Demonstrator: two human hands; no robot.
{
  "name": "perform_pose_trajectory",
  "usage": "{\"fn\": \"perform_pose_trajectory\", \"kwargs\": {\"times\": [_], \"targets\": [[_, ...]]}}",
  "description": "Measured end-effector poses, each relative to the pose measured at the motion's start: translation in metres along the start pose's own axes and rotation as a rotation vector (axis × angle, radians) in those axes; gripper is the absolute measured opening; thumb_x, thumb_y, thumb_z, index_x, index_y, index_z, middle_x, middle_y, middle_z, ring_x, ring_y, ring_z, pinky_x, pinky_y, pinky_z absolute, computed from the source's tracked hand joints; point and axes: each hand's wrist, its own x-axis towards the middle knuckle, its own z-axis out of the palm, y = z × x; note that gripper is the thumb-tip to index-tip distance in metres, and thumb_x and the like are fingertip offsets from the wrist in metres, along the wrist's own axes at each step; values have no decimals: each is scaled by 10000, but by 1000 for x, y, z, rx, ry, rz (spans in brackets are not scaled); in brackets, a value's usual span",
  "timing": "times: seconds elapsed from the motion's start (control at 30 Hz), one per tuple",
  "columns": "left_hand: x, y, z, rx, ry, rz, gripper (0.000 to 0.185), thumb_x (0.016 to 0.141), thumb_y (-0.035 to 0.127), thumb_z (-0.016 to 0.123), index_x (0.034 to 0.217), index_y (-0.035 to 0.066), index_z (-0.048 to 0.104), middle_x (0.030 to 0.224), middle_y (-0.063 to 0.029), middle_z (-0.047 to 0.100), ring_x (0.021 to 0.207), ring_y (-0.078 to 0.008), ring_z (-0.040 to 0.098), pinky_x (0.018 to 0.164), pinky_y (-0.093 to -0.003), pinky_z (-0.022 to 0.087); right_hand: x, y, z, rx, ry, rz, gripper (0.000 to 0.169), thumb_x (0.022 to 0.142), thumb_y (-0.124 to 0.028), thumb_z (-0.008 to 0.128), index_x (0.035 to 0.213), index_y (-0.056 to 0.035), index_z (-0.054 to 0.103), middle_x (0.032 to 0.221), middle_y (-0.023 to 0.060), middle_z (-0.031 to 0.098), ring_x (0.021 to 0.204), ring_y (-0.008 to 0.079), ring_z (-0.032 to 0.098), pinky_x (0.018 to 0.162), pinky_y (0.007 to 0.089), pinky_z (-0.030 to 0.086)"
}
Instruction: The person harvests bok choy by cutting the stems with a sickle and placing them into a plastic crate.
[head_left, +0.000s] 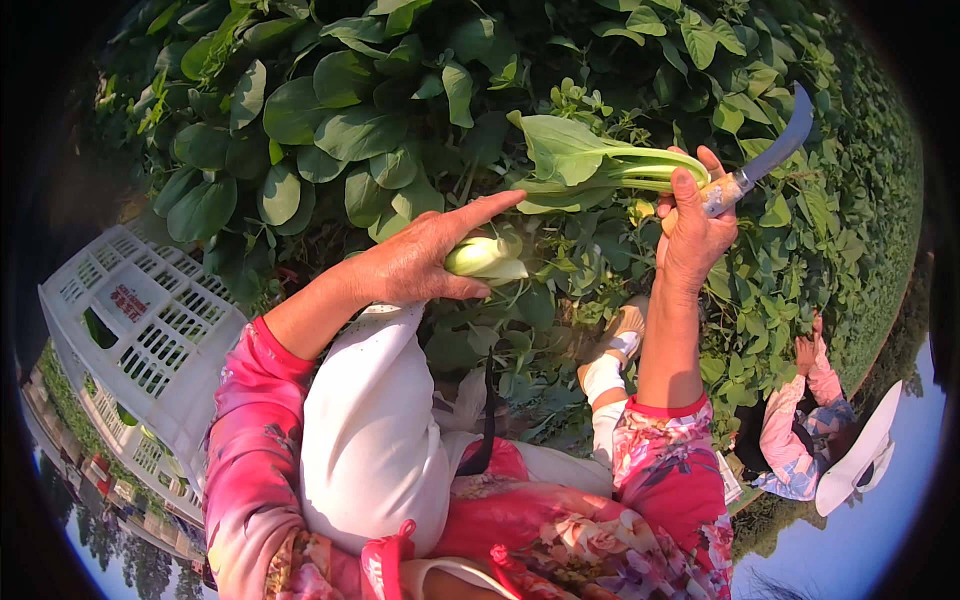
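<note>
My left hand (420, 255) is around a small head of bok choy (486, 257). Its pale green and white stalks show between thumb and forefinger, and the rest is hidden by the hand. Higher and to the right, my right hand (694, 214) grips the wooden handle of a curved harvesting knife (784, 142), its blade pointing up and away to the right. Held in that same hand, bent against the handle, are bok choy leaves with long stalks (570, 157). The leaf tips extend left, just above my left forefinger.
Dense leafy greens (352, 127) cover the ground ahead. A white slatted plastic crate (157, 315), bearing writing, stands at my left with greens inside. My white-trousered knee (367, 427) and shoe (628, 324) are below my hands. Another person (802, 435) in a white hat reaches into plants at far right.
</note>
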Motion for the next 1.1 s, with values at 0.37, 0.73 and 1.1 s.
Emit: {"fn": "perform_pose_trajectory", "kwargs": {"times": [0.37, 0.73, 1.1], "targets": [[21, 54, -3, 88, 408, 242, 1042, 596, 254, 787, 1353, 79, 92, 1100, -143, 495, 991, -262, 525, 849, -343, 426, -67, -49, 29, -89, -423, 217, 373, 672, -181, 748, 924, 12, 551, 807, 75, 619, 655, 86, 560, 548, 186, 445], [6, 38, -6, 266, 166, -85, 990, 583, 29, 701, 1342, 61, 67, 972, -190, 555, 904, -355, 547, 804, -377, 428, -58, 20, 2, -172, -406, 248, 513, 754, -414, 615, 1052, -17, 485, 832, 9, 584, 581, 16, 460, 458, 146, 377], [19, 36, 41, 307, -572, 182, 880, 614, 58, 628, 1291, -105, 90, 751, -235, 546, 708, -394, 548, 617, -422, 439, -48, 99, 39, -960, -696, -104, 277, 771, -231, 586, 980, -68, 507, 802, 141, 590, 719, 347, 579, 617, 425, 467]]}}
